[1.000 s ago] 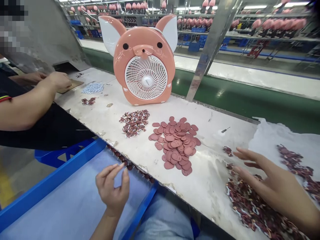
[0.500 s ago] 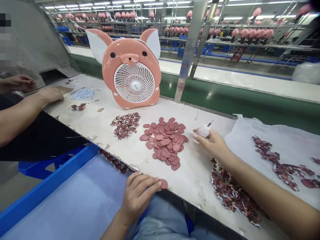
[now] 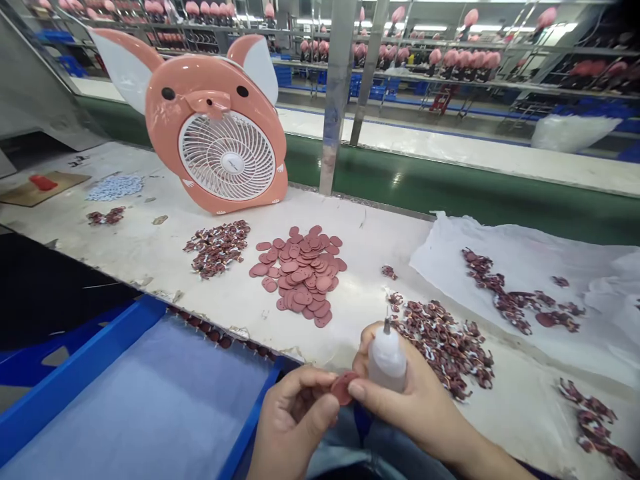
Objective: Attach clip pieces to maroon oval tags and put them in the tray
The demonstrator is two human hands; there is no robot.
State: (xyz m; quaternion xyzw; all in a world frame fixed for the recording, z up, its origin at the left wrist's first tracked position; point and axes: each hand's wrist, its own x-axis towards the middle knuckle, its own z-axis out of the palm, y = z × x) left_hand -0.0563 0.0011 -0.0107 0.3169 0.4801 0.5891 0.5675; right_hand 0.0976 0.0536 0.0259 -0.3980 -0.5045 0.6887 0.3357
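Close to the table's front edge, my left hand (image 3: 300, 417) pinches a reddish-brown oval disc (image 3: 344, 388) between thumb and fingers. My right hand (image 3: 400, 400) is closed around a small white squeeze bottle (image 3: 387, 360) with a thin metal needle tip pointing up. Its thumb also touches the right edge of the disc. Beyond both hands lies a heap of similar oval discs (image 3: 305, 273). A pile of small dark-red and white pieces (image 3: 445, 340) sits just right of my right hand.
A pink pig-shaped fan (image 3: 220, 133) stands at the back left. More small dark-red pieces (image 3: 217, 247) and light-blue bits (image 3: 115, 187) lie left. White sheeting (image 3: 450, 243) covers the right side. A blue-rimmed bin (image 3: 85, 373) is below the edge. A metal post (image 3: 335, 100) rises behind.
My right hand has brought the bottle back toward me, beside my left hand. My left hand has lifted the disc off the table edge. The view has swung right; the neighbour's arms have left it.
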